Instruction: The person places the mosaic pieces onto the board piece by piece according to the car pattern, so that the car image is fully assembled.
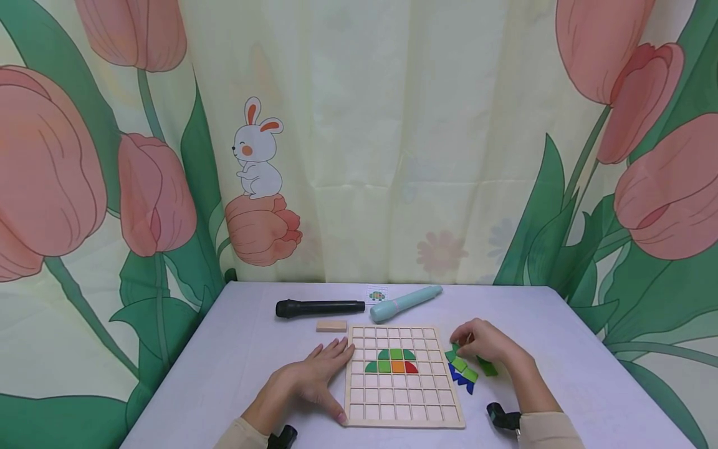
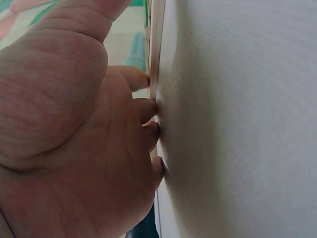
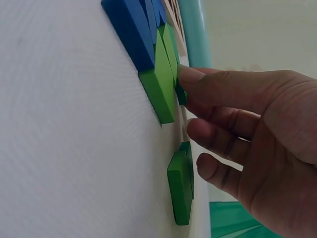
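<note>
A wooden grid board point(image 1: 371, 396) lies on the table with green, orange and red pieces point(image 1: 397, 366) set in its middle cells. My left hand point(image 1: 314, 374) is spread flat at the board's left edge, its thumb at the near corner; the left wrist view shows its fingertips down at the table beside the board's side. To the right of the board, my right hand point(image 1: 487, 342) pinches a dark green block point(image 3: 182, 95) between thumb and fingers. Light green blocks point(image 3: 161, 94) and blue blocks point(image 3: 130, 32) lie against it, and another green block point(image 3: 179, 191) lies below the fingers.
Behind the board lie a black microphone-shaped object point(image 1: 322, 308), a teal cylinder point(image 1: 406, 304) and a small card point(image 1: 377, 294) with a coloured grid pattern. A plain wooden block point(image 1: 331, 326) rests near the board's far left corner. A printed curtain point(image 1: 359, 156) hangs behind the table.
</note>
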A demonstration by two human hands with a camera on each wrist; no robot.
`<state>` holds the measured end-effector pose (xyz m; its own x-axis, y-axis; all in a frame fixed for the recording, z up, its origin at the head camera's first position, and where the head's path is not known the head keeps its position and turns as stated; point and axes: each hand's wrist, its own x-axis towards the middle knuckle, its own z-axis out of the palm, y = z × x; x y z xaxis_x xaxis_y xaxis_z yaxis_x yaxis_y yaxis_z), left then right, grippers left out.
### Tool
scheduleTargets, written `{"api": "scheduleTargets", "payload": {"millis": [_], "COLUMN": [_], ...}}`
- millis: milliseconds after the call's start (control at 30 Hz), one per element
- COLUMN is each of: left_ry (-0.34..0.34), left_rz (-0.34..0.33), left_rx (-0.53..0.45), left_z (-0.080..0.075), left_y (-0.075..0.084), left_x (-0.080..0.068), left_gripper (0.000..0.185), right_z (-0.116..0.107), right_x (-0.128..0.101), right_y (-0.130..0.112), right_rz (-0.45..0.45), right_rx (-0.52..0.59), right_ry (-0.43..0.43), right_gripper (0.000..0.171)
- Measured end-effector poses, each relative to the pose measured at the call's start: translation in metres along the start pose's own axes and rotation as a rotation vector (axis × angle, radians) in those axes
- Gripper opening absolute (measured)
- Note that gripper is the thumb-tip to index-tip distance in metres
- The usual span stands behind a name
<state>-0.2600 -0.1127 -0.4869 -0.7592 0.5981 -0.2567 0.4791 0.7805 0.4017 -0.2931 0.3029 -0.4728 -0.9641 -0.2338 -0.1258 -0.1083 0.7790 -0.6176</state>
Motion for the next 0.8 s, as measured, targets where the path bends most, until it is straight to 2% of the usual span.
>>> {"api": "scheduleTargets", "payload": {"millis": [267, 533, 667, 800], "left_ry": [-0.005, -0.002, 0.003, 0.0], "left_rz": [-0.006, -0.004, 0.003, 0.004], "left_rx": [0.002, 0.002, 0.013, 0.015], "left_z": [-0.001, -0.001, -0.001, -0.001], "left_y": [0.002, 0.001, 0.0, 0.0], "left_x": [-0.001, 0.0, 0.0, 0.0], "left_gripper": [0.136, 0.136, 0.137, 0.137], "right_z": [-0.002, -0.008, -0.008, -0.005], "right_x": [0.002, 0.002, 0.002, 0.001], "right_y": [0.005, 0.001, -0.009, -0.021], "right_rz": [-0.06, -0.14, -0.166, -0.186], "right_rx": [0.064, 0.134, 0.22, 0.328], "right_ry": [0.016, 0.008, -0.018, -0.043], "right_gripper": [0.025, 0.016, 0.021, 0.019]}}
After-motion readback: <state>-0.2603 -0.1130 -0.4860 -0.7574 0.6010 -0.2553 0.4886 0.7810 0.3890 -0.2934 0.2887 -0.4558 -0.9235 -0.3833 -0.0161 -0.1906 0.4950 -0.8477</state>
